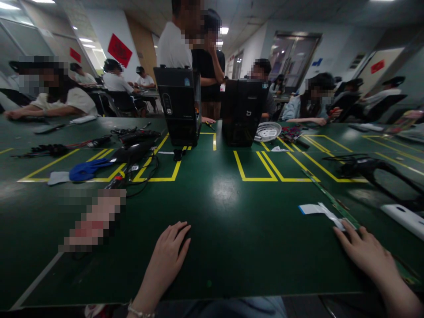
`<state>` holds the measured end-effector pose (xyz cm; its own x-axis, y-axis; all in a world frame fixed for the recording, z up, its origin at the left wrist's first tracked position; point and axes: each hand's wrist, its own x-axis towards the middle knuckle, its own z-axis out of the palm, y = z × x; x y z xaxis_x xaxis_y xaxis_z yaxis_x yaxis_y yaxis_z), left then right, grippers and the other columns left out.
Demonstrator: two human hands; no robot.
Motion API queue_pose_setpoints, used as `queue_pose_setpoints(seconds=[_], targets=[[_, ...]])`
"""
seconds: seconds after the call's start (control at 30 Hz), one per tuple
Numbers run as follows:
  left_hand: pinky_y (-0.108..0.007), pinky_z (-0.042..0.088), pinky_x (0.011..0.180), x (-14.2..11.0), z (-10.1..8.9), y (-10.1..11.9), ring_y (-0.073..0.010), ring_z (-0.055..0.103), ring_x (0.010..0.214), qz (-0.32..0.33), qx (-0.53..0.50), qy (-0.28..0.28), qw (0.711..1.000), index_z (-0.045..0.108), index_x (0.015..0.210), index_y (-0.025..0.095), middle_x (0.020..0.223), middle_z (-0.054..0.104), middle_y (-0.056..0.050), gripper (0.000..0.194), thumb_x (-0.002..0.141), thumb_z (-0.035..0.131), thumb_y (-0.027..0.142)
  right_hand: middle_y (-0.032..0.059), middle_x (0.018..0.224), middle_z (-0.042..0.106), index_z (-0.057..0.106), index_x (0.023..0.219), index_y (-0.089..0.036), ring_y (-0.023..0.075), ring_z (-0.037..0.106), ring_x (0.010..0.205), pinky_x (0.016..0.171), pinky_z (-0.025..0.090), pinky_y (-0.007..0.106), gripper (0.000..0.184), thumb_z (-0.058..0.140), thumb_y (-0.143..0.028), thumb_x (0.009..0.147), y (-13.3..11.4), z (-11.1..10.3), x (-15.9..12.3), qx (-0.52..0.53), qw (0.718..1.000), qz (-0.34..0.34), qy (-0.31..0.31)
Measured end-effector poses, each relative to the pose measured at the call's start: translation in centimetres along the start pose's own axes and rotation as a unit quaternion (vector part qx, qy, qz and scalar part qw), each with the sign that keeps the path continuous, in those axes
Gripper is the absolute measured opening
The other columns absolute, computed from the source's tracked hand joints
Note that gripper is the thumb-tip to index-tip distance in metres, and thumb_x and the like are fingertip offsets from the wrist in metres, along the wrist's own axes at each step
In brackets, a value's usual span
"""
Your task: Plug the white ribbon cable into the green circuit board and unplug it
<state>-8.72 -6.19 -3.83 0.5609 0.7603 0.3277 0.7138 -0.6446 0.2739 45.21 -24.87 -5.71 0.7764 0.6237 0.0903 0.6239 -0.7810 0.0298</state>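
My left hand (172,245) lies on the green table, palm down, with its fingers stretched out and nothing visible in it. My right hand (367,251) rests on the table further right, fingers apart. Its fingertips touch the end of a white flat ribbon cable (314,209) with a blue tip, where the cable meets a long, narrow green circuit board strip (342,210). Part of that strip runs on under the right hand and wrist.
Two black computer towers (180,106) (243,115) stand mid-table. Left are a blue glove (88,170), black cables (53,151) and a blurred-out object (96,221). A white basket (267,131), a black frame (364,168) and a white casing (404,221) lie right. People are around the table.
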Motion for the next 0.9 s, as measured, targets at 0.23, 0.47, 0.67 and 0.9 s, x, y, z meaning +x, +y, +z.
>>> queue_pose_setpoints(seconds=[0.23, 0.47, 0.67, 0.9], targets=[[-0.052, 0.041, 0.105, -0.1, 0.0, 0.1, -0.0271, 0.052, 0.123, -0.006, 0.002, -0.001, 1.000, 0.055, 0.129, 0.021, 0.131, 0.056, -0.008, 0.035, 0.097, 0.042, 0.030, 0.0255, 0.149, 0.030, 0.040, 0.144, -0.021, 0.0418, 0.029, 0.136, 0.099, 0.025, 0.065, 0.073, 0.019, -0.063, 0.088, 0.6, -1.3, 3.8, 0.064, 0.995, 0.066, -0.024], [-0.051, 0.040, 0.106, 0.0, 0.1, 0.1, -0.0264, 0.052, 0.122, -0.002, 0.002, 0.004, 1.000, 0.055, 0.128, 0.021, 0.130, 0.057, -0.008, 0.035, 0.096, 0.043, 0.028, 0.0239, 0.152, 0.025, 0.038, 0.146, -0.019, 0.0396, 0.025, 0.139, 0.102, 0.022, 0.061, 0.072, 0.016, -0.060, 0.090, 0.3, -2.0, 4.7, 0.071, 0.993, 0.084, -0.035], [-0.050, 0.040, 0.106, -0.1, 0.0, 0.1, -0.0263, 0.052, 0.122, -0.006, -0.003, 0.012, 1.000, 0.056, 0.127, 0.022, 0.130, 0.057, -0.007, 0.034, 0.096, 0.043, 0.028, 0.0259, 0.150, 0.027, 0.041, 0.144, -0.017, 0.0416, 0.024, 0.138, 0.102, 0.021, 0.063, 0.073, 0.016, -0.059, 0.090, -0.3, -2.5, 4.1, 0.088, 0.992, 0.086, -0.028], [-0.050, 0.040, 0.106, -0.1, 0.1, 0.1, -0.0265, 0.052, 0.123, -0.005, -0.003, 0.008, 1.000, 0.054, 0.129, 0.022, 0.130, 0.056, -0.008, 0.035, 0.096, 0.043, 0.028, 0.0274, 0.151, 0.024, 0.041, 0.143, -0.013, 0.0442, 0.022, 0.138, 0.101, 0.018, 0.067, 0.078, 0.013, -0.062, 0.089, -0.4, -2.5, 4.2, 0.108, 0.989, 0.090, -0.032]])
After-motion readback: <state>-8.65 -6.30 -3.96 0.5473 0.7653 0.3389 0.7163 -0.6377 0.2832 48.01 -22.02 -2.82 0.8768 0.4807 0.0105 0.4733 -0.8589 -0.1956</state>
